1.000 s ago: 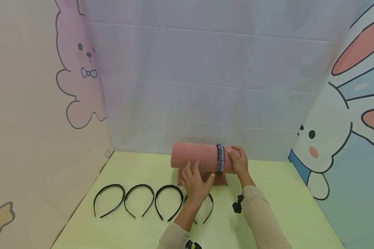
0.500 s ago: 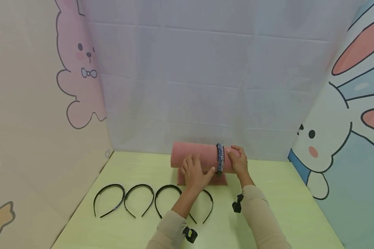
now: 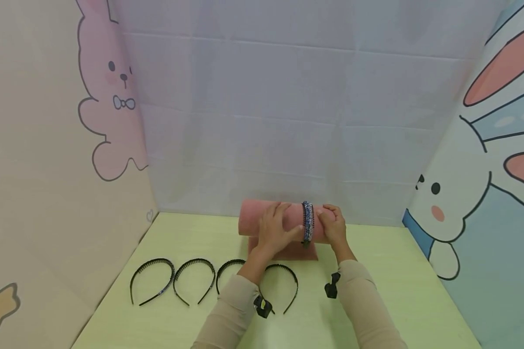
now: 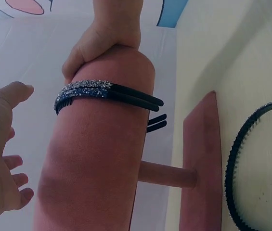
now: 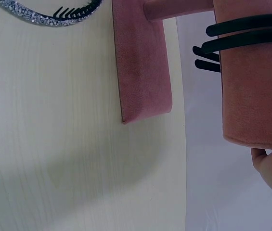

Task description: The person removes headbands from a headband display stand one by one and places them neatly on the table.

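Left hand point(image 3: 272, 232) has risen onto the pink roll point(image 3: 262, 218), fingers spread beside the light, stiff, sparkly headband point(image 3: 307, 223), while right hand point(image 3: 334, 228) grips the roll's end.

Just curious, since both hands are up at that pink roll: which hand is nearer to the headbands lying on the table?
The left hand. It rests on the pink roll, above the headbands on the table; the right hand grips the roll's far right end.

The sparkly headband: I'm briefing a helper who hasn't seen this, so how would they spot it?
Find the pink padded roll at the table's back. The sparkly headband sits around its right end, between both hands. The plainer black headbands lie flat in front.
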`<state>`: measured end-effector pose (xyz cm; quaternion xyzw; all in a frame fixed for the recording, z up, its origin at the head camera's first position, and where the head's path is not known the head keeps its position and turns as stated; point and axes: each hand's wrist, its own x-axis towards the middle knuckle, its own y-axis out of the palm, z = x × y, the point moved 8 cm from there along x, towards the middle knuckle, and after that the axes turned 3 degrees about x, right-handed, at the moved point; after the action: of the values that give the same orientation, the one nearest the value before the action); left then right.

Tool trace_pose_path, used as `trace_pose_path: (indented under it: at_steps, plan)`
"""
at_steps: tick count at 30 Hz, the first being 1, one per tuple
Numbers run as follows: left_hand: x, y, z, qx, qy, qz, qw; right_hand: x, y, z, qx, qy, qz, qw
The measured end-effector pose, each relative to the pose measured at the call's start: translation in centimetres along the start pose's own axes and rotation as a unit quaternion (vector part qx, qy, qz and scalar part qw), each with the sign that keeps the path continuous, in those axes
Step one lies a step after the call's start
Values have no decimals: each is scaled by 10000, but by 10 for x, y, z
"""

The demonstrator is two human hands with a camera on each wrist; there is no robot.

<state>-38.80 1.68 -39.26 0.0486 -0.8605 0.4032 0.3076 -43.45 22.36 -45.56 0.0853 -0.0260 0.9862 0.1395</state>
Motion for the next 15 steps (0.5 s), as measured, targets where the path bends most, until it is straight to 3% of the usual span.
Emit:
trace_pose_path:
  at_steps: [9,15]
  plan:
    - [15,4,-5,62,283,387,9988,7,-2,-11,-208,81,-43,9997]
    - [25,14,-8,-7,607,872,9943,7,-2,-15,-295,-77,-102,9995]
